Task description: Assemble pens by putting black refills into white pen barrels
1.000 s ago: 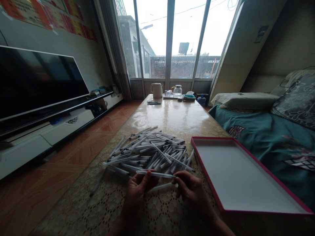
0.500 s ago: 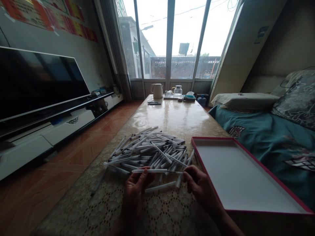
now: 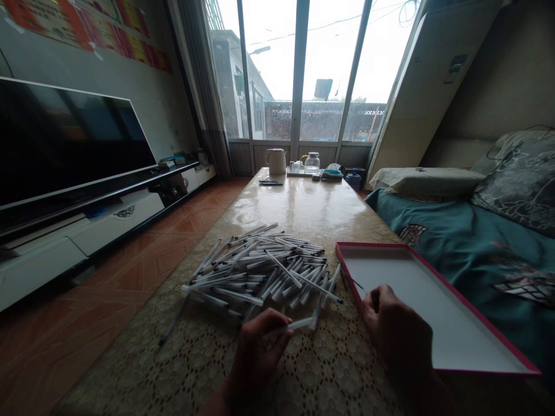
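1. Pen barrel [image 3: 299, 325], clear plastic, is pinched in the left hand [image 3: 260, 346], at the near edge of the pen pile [image 3: 264, 268].
2. The right hand [image 3: 392, 329], closed on a thin dark refill [image 3: 356, 283], reaches over the near rim of the red-edged tray [image 3: 433, 312].
3. Judged step: setting the refill in the tray; next, release it cleanly.
4. Half a second ago both hands held one pen together; now they are apart.

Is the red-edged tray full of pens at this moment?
No; the red-edged tray shows a bare white inside, with only the right hand holding a thin dark piece over its near corner, while the pens lie heaped on the table.
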Demonstrator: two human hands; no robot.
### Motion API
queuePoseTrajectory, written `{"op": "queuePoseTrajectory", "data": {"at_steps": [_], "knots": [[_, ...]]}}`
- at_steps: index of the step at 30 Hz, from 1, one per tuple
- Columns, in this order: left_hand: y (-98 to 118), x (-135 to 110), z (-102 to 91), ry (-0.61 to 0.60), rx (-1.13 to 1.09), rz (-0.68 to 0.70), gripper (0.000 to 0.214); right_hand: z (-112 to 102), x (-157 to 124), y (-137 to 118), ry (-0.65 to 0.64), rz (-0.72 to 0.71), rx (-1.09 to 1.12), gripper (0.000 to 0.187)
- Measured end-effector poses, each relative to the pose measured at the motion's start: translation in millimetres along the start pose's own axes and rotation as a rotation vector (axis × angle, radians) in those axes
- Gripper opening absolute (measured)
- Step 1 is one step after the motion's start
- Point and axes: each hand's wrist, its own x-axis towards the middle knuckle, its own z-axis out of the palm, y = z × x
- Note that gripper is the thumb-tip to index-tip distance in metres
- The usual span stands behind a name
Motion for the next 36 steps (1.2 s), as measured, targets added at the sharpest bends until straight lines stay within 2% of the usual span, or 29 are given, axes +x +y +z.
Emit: {"op": "queuePoseTrajectory", "data": {"at_steps": [4,7,10,16,22,26,28,31,33,36], "knots": [[-4,-2,-1.8,-0.024,0.319,0.183,0.008,21,3,-9,-0.037,-0.081,-0.096,0.014],[-4,-1,-3.0,-0.013,0.478,0.218,0.015,29,9,-9,-0.067,-0.158,-0.119,0.012],[-3,1,-1.9,-0.03,0.591,0.211,0.021,27,12,-11,-0.069,-0.225,-0.059,0.011],[-1,2,0.0,-0.06,0.605,0.201,0.02,26,17,-34,-0.11,-0.424,0.252,0.012],[1,1,-0.4,-0.05,0.59,0.202,0.012,41,20,-55,-0.156,-0.511,0.19,0.012],[0,2,-0.7,0.008,0.529,0.222,0.009,34,17,-49,-0.142,-0.481,0.197,0.016],[-1,2,-1.0,0.079,0.487,0.234,0.01,26,10,-45,-0.153,-0.479,0.24,0.015],[1,1,-1.7,0.163,0.481,0.247,0.025,12,-7,-41,-0.262,-0.545,0.341,0.013],[4,0,-2.8,0.129,0.545,0.27,0.036,5,-19,-41,-0.359,-0.604,0.397,0.011],[12,-2,-5.9,-0.016,0.652,0.315,0.031,2,-29,-39,-0.439,-0.654,0.485,0.012]]}}
